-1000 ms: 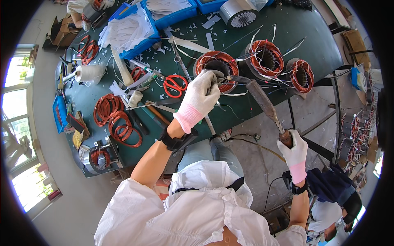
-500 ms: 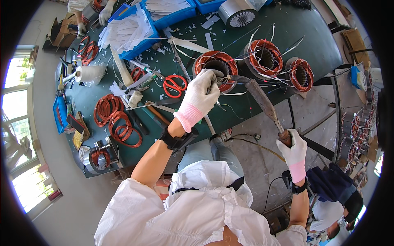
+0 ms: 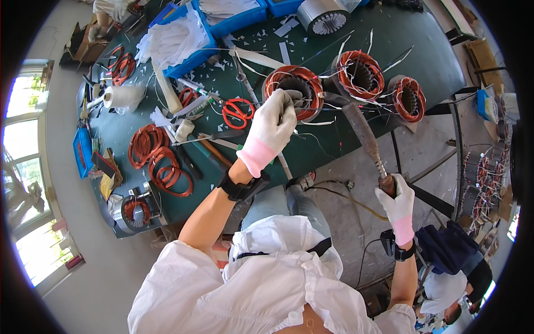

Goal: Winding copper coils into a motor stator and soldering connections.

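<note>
My left hand [image 3: 274, 123], in a white glove with a pink cuff, is closed in a pinch at the near edge of a motor stator [image 3: 301, 78] wound with red-brown copper coils. What the fingertips hold is hidden. My right hand [image 3: 396, 201], gloved alike, is wrapped round the handle of a large soldering iron [image 3: 361, 129]. The iron's tip lies just right of this stator's coils, apart from my left fingers. Two more wound stators, one in the middle [image 3: 364, 63] and one at the right [image 3: 413, 99], stand alongside with white-sleeved leads sticking out.
On the green table [image 3: 245, 167] lie red-handled scissors [image 3: 238, 113], loose copper coils [image 3: 170, 171], a white thread spool [image 3: 119, 98] and hand tools. Blue bins [image 3: 192, 68] hold white strips. A bare stator core [image 3: 322, 16] stands behind. At far left, a co-worker's gloved hand [image 3: 118, 8] shows.
The soldering iron's tip has moved right and slightly away, off the spot beside my left fingertips. My left hand stays at the stator. The co-worker's hands have shifted.
</note>
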{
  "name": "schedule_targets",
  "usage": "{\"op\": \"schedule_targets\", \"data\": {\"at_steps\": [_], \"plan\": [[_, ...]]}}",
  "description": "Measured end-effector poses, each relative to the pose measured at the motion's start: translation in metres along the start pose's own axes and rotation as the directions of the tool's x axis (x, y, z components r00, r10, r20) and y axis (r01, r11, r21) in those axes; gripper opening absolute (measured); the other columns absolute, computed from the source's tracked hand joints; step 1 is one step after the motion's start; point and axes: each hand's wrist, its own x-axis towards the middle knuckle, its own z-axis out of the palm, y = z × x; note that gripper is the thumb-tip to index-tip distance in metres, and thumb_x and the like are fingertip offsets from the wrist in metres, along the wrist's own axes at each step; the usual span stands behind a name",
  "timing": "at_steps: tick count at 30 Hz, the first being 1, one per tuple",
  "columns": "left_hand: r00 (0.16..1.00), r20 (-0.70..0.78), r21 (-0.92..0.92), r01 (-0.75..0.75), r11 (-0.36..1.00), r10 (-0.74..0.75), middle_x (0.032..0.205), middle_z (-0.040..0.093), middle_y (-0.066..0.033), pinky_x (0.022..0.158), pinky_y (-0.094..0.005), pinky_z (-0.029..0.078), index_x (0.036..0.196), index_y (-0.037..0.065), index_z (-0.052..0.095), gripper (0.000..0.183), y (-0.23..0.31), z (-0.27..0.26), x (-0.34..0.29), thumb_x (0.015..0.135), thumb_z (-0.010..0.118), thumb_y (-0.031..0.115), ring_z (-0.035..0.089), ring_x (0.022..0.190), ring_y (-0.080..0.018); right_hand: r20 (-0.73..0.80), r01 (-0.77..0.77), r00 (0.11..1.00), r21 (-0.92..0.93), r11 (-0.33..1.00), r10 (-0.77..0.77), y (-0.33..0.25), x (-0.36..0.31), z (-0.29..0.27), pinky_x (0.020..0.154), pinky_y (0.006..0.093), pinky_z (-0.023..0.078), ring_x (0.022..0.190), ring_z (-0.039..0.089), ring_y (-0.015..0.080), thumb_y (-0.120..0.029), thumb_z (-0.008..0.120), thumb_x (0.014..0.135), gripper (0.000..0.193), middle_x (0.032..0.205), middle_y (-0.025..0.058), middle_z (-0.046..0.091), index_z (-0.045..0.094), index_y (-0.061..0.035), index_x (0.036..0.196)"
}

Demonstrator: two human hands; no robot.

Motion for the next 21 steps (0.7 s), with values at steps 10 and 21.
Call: {"op": "schedule_targets", "data": {"at_steps": [10,21], "plan": [[0.917,-0.077,-0.154,-0.398,0.904,0.391,0.132,0.041,-0.0256,0.087,-0.0377,0.049,0.097,-0.002,0.050,0.012,0.019,0.042,-0.089,0.087,0.044,-0.003,0.059,0.102,-0.0274,-0.073,-0.001,0.997,0.014,1.000,0.002,0.024,-0.022,-0.006,0.068,0.0257,0.046,0.068,0.051,0.0082,-0.006,0.069,0.072,0.023,0.071,0.0066,0.059,0.059,0.0008,0.092],[0.933,-0.297,-0.474,0.041,0.879,-0.204,0.100,0.054,-0.0068,0.063,-0.0220,0.045,0.106,0.003,0.047,0.011,-0.027,0.027,-0.091,0.097,0.041,0.009,0.052,0.071,-0.0090,-0.033,-0.040,0.999,-0.008,0.999,0.040,0.030,-0.040,0.007,0.068,0.0272,0.048,0.068,0.055,0.0091,-0.007,0.070,0.071,0.025,0.073,0.0084,0.061,0.059,0.0002,0.092]]}}
